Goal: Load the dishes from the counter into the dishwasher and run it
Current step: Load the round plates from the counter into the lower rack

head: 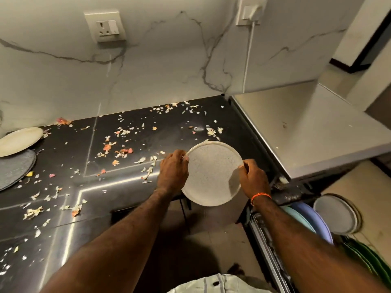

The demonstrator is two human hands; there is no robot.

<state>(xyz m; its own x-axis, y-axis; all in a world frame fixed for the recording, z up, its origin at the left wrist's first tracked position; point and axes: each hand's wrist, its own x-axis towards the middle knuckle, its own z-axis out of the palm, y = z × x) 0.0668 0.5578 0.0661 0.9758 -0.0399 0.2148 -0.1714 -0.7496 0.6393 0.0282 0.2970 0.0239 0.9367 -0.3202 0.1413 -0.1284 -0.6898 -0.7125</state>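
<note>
I hold the speckled plate (212,173) by its rim with both hands. My left hand (173,171) curls round the rim on one side, thumb on the upper face. My right hand (252,178) pinches the opposite rim with curled fingers. The plate is tilted and lifted, off the front edge of the black surface (105,187), partly over the floor gap below.

Judged step: transfer of one plate from the surface to the dishwasher rack (281,246). The rack lies to the right of the plate and lower. It already carries upright plates: a grey plate (335,214), a blue plate (317,220) beside it and green plates (366,259) nearer me.

The next move calls for swinging the plate right and down, turning it on edge and seating it in a free slot next to the blue plate. A one-hand hold may serve for that reach.

To the far left of the plate, a cream plate (20,140) and a grey mat (14,168) remain on the surface. Food scraps (118,151) are scattered beyond and left of the plate. A wall socket (105,26) sits on the marble backsplash behind.

Limits of view: the rack tines and free slots are hard to make out. The dishwasher controls are not visible. The cream plate and mat are cut off by the frame edge. My fingers under the plate are hidden.
</note>
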